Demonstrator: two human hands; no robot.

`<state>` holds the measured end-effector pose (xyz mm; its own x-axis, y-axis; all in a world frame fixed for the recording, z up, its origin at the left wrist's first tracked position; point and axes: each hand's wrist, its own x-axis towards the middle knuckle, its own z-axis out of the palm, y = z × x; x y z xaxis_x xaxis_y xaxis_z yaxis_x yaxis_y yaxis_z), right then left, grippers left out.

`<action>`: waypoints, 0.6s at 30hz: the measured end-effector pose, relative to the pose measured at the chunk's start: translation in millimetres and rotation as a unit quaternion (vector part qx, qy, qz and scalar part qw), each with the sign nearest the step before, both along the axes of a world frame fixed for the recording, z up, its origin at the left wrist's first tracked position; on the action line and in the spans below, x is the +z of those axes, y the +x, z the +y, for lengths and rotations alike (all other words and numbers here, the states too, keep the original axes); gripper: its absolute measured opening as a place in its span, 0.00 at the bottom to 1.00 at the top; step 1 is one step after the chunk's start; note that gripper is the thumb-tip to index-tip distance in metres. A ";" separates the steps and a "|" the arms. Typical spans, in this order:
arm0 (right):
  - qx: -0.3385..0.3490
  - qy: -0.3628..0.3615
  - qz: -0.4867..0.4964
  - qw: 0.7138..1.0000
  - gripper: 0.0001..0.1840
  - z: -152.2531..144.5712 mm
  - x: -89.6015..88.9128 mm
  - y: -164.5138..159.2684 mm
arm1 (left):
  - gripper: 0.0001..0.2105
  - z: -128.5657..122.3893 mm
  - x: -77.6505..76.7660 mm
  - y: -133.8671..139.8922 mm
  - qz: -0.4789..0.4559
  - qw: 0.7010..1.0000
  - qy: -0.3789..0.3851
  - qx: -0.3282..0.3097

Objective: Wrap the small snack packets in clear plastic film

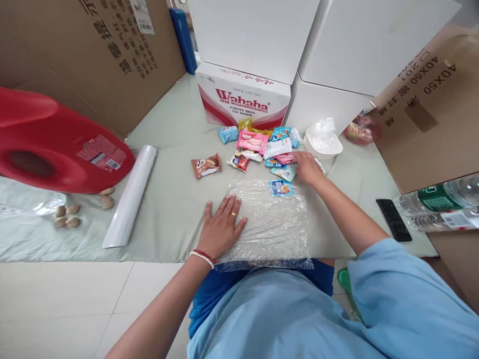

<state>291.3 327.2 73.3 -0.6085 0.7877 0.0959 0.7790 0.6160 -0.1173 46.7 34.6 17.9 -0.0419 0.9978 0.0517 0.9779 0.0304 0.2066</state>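
Observation:
A clear plastic sheet (269,224) lies wrinkled on the table and hangs over its front edge. My left hand (220,227) rests flat on its left side, fingers spread, holding nothing. On the sheet's upper part is a small blue snack packet (281,188). Beyond it is a pile of wrapped snacks, with a pink wafer packet (252,141) on top and a white packet (277,147) beside it. My right hand (309,168) is at the pile's right side, fingers closed at the edge of a pink snack packet (286,158). A brown snack packet (206,166) lies apart to the left.
A white plastic bowl (333,148) holds crumpled clear film. Left are a plastic roll (130,197), a red jug (63,144) and several walnuts (73,222). A Wahaha carton (245,97) stands behind the pile. Right are a phone (393,220) and bottles (441,197).

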 end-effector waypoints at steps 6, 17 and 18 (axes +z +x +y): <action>-0.019 0.007 0.020 1.000 0.24 19.0 20.1 -15.8 | 0.30 -1.6 0.9 2.9 0.006 1.000 0.003 0.012; 0.181 -0.378 0.141 0.897 0.22 -129.0 1.3 -3.1 | 0.30 -2.3 -1.2 2.0 -0.016 1.000 0.011 0.009; 0.179 -0.328 0.135 0.918 0.22 -135.7 -3.6 -6.0 | 0.30 -2.3 -1.0 2.3 -0.016 1.000 0.012 0.008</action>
<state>285.3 191.5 69.6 -0.8634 0.4841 -0.1421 0.4281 0.5539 -0.7140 49.0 32.3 17.0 -0.0603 0.9955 0.0736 0.9704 0.0412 0.2380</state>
